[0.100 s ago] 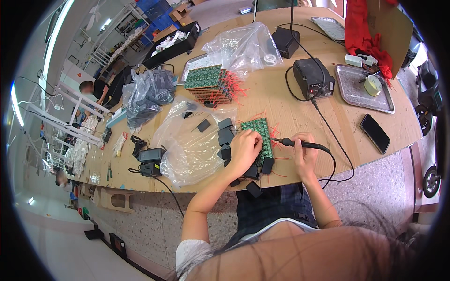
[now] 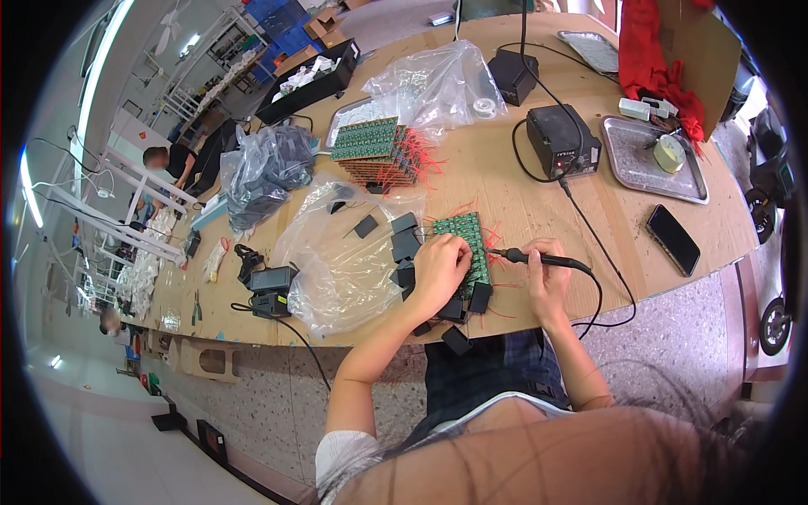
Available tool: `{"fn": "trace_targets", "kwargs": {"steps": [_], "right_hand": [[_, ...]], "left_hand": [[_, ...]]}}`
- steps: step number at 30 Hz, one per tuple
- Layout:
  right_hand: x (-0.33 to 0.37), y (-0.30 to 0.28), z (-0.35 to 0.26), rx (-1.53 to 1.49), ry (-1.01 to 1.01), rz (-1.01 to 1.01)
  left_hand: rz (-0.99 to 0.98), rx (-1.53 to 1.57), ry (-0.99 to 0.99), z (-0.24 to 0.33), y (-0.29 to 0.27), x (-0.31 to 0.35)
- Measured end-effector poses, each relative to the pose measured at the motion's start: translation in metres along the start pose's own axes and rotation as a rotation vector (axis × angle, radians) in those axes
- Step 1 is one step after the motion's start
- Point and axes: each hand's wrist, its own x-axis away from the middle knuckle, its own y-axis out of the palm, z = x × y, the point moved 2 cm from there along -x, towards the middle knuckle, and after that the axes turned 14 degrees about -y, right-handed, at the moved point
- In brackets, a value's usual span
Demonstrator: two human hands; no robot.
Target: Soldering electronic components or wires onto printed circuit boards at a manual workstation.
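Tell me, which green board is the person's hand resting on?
The flat green circuit board lying alone near the table's front edge, under the left hand. The other green boards sit stacked farther back, untouched.

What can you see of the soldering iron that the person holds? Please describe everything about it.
The soldering iron is a slim black pen-shaped tool with a thin metal tip. It lies nearly level above the wooden table, tip pointing left to the right edge of the green circuit board. The right hand grips its handle. A black cable leaves its rear end, loops off the table's front edge and runs up to the black soldering station.
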Motion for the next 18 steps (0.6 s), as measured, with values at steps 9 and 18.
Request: {"fn": "trace_targets", "kwargs": {"steps": [9, 18], "right_hand": [[-0.0011, 0.001, -0.0031, -0.029, 0.01, 0.001], [-0.0008, 0.0009, -0.0004, 0.01, -0.037, -0.013]], "left_hand": [[-0.03, 0.004, -0.004, -0.002, 0.0008, -0.0009], [-0.019, 0.0, 0.032, -0.0025, 0.002, -0.0004]]}}
